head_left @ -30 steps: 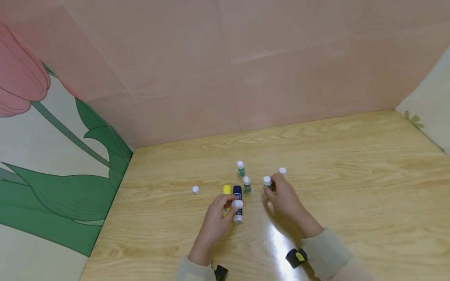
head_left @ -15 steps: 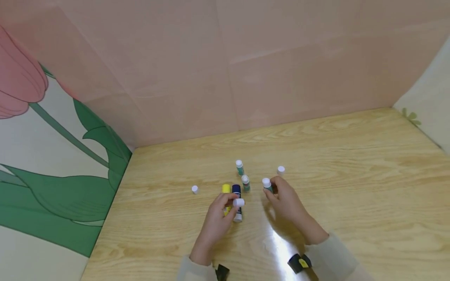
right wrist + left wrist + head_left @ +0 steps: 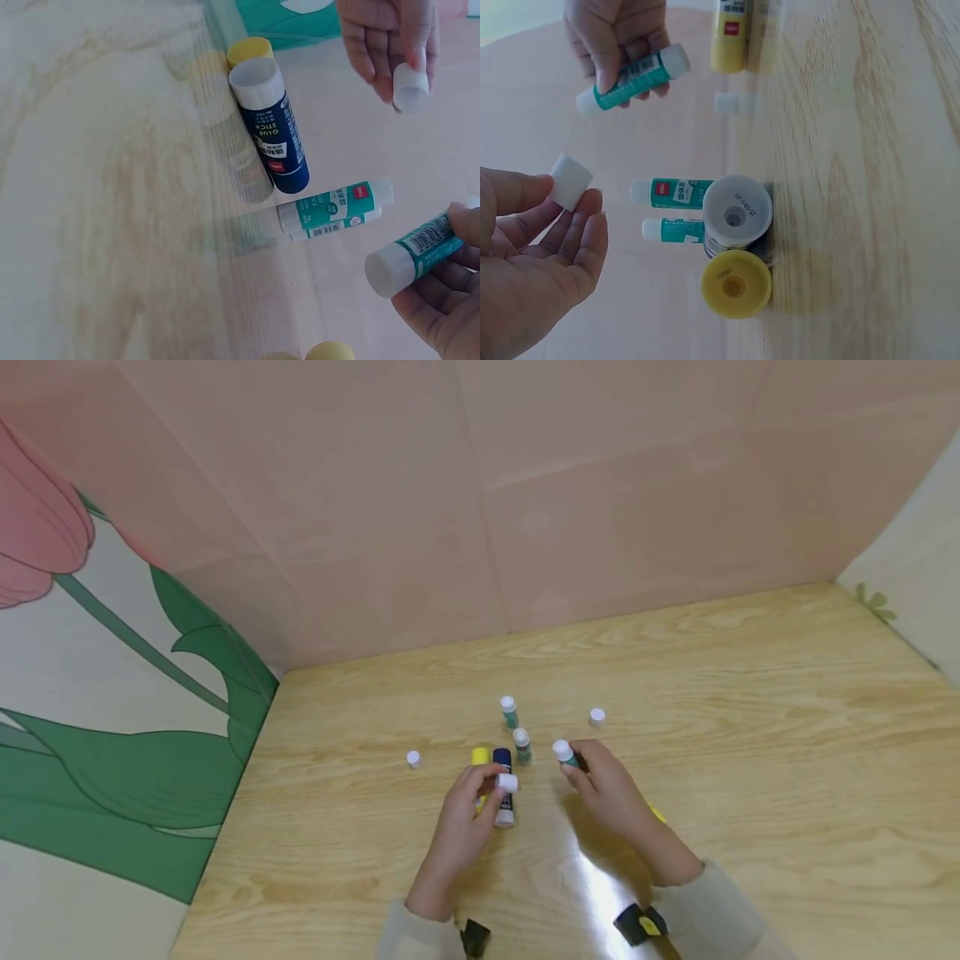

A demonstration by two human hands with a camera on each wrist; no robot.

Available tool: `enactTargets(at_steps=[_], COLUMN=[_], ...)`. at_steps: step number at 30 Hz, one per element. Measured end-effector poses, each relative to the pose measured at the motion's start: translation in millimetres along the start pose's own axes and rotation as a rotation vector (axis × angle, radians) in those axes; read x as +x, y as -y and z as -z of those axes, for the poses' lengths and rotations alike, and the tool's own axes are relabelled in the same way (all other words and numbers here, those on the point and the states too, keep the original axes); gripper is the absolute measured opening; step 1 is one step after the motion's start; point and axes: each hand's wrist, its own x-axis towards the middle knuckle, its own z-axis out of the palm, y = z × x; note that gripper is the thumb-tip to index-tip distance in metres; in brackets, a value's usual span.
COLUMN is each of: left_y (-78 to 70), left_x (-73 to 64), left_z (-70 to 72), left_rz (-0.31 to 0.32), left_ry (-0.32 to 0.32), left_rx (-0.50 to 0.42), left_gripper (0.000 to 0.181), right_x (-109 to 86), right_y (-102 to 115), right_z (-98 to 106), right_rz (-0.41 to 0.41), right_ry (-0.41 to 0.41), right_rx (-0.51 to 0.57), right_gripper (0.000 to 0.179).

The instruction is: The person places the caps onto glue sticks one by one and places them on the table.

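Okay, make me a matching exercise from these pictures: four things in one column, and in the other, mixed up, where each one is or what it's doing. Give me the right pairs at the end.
Column one
1. Left hand
2. Right hand
3. Navy glue stick
4. Two green glue sticks

Column two
A. Holding a green glue stick
B. Standing upright on the table
C. Pinching a white cap
D. Lying beside a yellow glue stick

Right pairs: 1-C, 2-A, 3-D, 4-B
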Motion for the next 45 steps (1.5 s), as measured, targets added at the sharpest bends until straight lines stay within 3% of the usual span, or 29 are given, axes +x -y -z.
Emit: enactTargets(at_steps=[7, 17, 29, 45], left_y=[-2.6, -0.2, 0.9, 1.6], left_x=[0.2, 0.4, -1.0, -3.0], left_z=[0.5, -1.2, -3.5, -5.4], left_rz=[0.009, -0.026, -0.075, -0.095], left_ry=[-0.009, -0.022, -0.049, -0.07], left_rx=[-0.013, -0.031, -0.05, -0.126], left_gripper=[0.024, 0.023, 0.023, 0.023], right_x=[-3.0, -6.1, -10.4, -12.2], right_y=[4.5, 10.3, 11.5, 16.6], right_z=[-0.4, -0.7, -4.6, -5.9], right_rz=[0.035, -0.008, 0.097, 0.192], right_ry=[0.016, 0.086, 0.054, 0.097], right_rx=[-0.059, -0.073, -0.049, -0.043], right_gripper=[0.015, 0.015, 0.018, 0.02])
